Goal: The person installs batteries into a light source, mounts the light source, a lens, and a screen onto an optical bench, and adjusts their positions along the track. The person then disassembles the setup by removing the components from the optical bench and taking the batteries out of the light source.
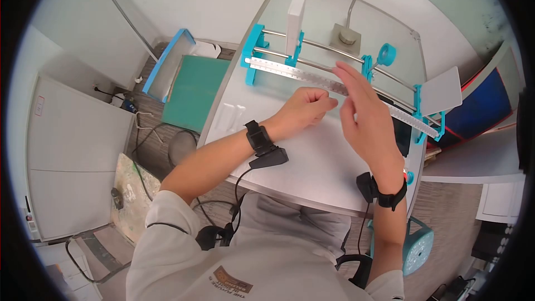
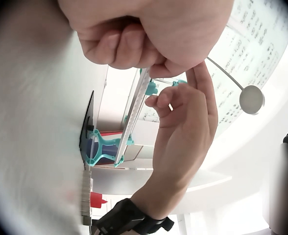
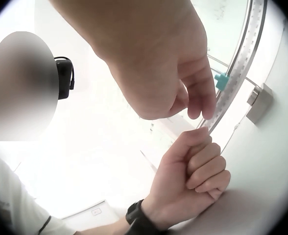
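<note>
A white ruler (image 1: 278, 68) runs along the front of a rail frame with teal supports (image 1: 255, 39). The left hand (image 1: 304, 110) is curled into a fist just in front of the ruler; nothing shows inside it in the right wrist view, where its knuckles (image 3: 205, 169) face the camera. Close beside it, the right hand (image 1: 368, 120) is raised with fingers extended and slightly bent, overlapping the ruler in the head view. Whether either hand touches the ruler, I cannot tell. On the rails stand a white block (image 1: 295, 22), a teal ring (image 1: 386, 54) and a white plate (image 1: 440, 92).
Behind the rails, a metal base (image 1: 345, 39) holds a thin upright rod. A dark flat object (image 1: 402, 134) lies under the ruler's right part. A teal stool (image 1: 418, 248) stands below the table (image 1: 290, 173) at right, and a green board (image 1: 195, 92) is at left.
</note>
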